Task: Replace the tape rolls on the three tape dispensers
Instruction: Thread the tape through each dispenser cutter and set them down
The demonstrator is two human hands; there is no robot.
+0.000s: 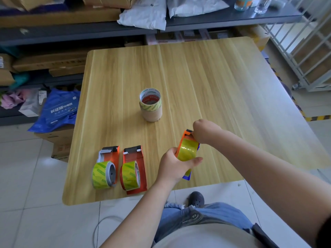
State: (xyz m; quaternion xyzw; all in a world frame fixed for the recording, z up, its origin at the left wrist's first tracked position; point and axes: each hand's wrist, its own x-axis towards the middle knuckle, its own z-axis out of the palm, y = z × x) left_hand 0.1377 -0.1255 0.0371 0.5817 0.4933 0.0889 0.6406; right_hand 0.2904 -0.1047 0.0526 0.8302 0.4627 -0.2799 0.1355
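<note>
Above the wooden table I hold an orange tape dispenser with a yellow-green tape roll on it. My left hand grips the roll and the dispenser body from below. My right hand pinches at the dispenser's front end, fingers curled near the cutter. Two more orange dispensers lie near the front edge, the left one and the middle one, each carrying a yellow-green roll. A stack of tape cores and rolls stands upright mid-table.
Dark shelves with cardboard boxes and white parcel bags run behind the table. A blue plastic bag lies on a box at the left. A metal cage cart stands at the right. A white cable lies on the tiled floor.
</note>
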